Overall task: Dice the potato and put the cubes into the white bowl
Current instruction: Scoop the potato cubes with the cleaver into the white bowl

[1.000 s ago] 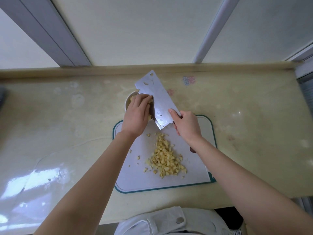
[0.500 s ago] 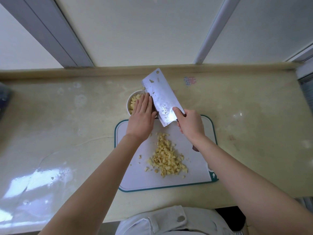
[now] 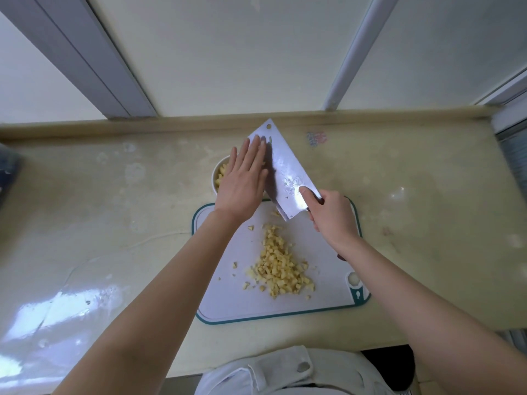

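Observation:
A pile of small yellow potato cubes (image 3: 278, 270) lies on the white cutting board (image 3: 228, 295) with its teal rim. Just beyond the board stands the white bowl (image 3: 218, 173), mostly hidden under my left hand, with cubes showing inside. My right hand (image 3: 332, 216) grips the handle of a broad cleaver (image 3: 285, 172), whose blade is held tilted over the bowl. My left hand (image 3: 242, 181) lies flat with straight fingers against the blade's left face, above the bowl.
The beige counter (image 3: 114, 209) stretches wide to both sides, with a raised back ledge (image 3: 171, 125) and window frames behind. A dark object (image 3: 7, 172) sits at the far left edge. The front counter edge runs near my body.
My left hand went from curled over cubes on the blade to flat with straight fingers, sliding along the blade toward its far end. The cleaver has tilted and lifted slightly over the bowl.

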The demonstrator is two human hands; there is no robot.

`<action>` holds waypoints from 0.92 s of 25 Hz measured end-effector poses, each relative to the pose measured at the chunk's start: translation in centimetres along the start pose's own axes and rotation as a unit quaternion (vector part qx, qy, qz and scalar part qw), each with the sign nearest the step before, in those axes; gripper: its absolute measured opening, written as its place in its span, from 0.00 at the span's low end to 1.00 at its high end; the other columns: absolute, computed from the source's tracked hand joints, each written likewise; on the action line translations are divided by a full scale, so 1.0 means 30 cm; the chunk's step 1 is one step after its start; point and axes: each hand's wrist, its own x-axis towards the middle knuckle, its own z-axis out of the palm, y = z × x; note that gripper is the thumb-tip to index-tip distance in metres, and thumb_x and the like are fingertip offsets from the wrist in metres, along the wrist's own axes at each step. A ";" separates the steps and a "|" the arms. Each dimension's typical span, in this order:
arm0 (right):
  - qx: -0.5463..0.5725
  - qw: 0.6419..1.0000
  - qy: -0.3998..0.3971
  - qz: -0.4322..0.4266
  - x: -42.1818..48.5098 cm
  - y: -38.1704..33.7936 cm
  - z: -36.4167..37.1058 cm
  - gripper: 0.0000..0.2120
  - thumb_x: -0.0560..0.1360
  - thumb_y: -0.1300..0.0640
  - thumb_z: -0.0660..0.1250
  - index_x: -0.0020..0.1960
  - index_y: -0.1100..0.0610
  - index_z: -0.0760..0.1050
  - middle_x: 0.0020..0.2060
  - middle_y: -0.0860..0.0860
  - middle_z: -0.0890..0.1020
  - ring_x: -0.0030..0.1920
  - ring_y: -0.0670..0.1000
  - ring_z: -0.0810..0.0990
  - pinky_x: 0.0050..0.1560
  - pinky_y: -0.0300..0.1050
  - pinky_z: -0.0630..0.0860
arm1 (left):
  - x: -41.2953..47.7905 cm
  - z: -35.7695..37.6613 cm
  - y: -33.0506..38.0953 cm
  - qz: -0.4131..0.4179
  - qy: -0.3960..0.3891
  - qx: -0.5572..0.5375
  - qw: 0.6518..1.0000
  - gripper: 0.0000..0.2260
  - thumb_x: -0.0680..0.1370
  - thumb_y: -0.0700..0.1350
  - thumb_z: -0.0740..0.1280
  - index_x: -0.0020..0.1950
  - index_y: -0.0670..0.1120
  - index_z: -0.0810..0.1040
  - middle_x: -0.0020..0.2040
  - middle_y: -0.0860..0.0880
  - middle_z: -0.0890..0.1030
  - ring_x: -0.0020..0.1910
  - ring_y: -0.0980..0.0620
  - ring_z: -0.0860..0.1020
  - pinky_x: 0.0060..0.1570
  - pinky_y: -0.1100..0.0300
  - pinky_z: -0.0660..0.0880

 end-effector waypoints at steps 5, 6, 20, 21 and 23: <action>-0.006 1.000 -0.003 -0.015 -0.030 0.027 -0.012 0.25 0.76 0.42 0.61 0.28 0.57 0.60 0.19 0.47 0.66 0.25 0.53 0.64 0.32 0.45 0.65 | 0.008 0.008 0.016 0.012 -0.035 0.048 0.998 0.26 0.82 0.53 0.39 0.77 0.41 0.46 0.78 0.45 0.47 0.77 0.50 0.44 0.73 0.58 0.36; -0.005 1.000 -0.004 -0.015 -0.034 0.034 -0.013 0.25 0.76 0.42 0.61 0.28 0.57 0.59 0.19 0.47 0.66 0.25 0.53 0.64 0.31 0.46 0.64 | -0.011 0.018 0.007 -0.008 -0.042 0.042 0.998 0.25 0.83 0.51 0.42 0.76 0.41 0.45 0.78 0.45 0.46 0.76 0.50 0.43 0.73 0.59 0.35; 0.039 0.999 0.019 -0.012 -0.070 0.080 -0.059 0.24 0.78 0.46 0.62 0.28 0.55 0.64 0.24 0.54 0.73 0.23 0.52 0.69 0.30 0.46 0.68 | -0.084 -0.023 0.030 -0.070 0.003 0.015 0.997 0.21 0.83 0.45 0.50 0.75 0.39 0.57 0.76 0.42 0.57 0.76 0.46 0.53 0.74 0.55 0.44; 0.024 0.999 0.034 -0.009 -0.078 0.100 -0.074 0.23 0.78 0.45 0.62 0.29 0.55 0.65 0.24 0.55 0.75 0.23 0.53 0.70 0.30 0.47 0.69 | -0.102 -0.029 0.044 -0.054 0.035 -0.015 0.998 0.19 0.83 0.43 0.53 0.73 0.38 0.63 0.73 0.40 0.64 0.73 0.43 0.60 0.73 0.52 0.54; -0.017 0.998 0.060 0.000 -0.095 0.149 -0.100 0.22 0.78 0.44 0.61 0.30 0.55 0.67 0.26 0.55 0.77 0.25 0.56 0.74 0.32 0.49 0.73 | -0.150 -0.013 0.064 0.013 0.071 -0.065 0.995 0.16 0.80 0.41 0.56 0.65 0.37 0.73 0.63 0.39 0.74 0.62 0.42 0.72 0.61 0.49 0.70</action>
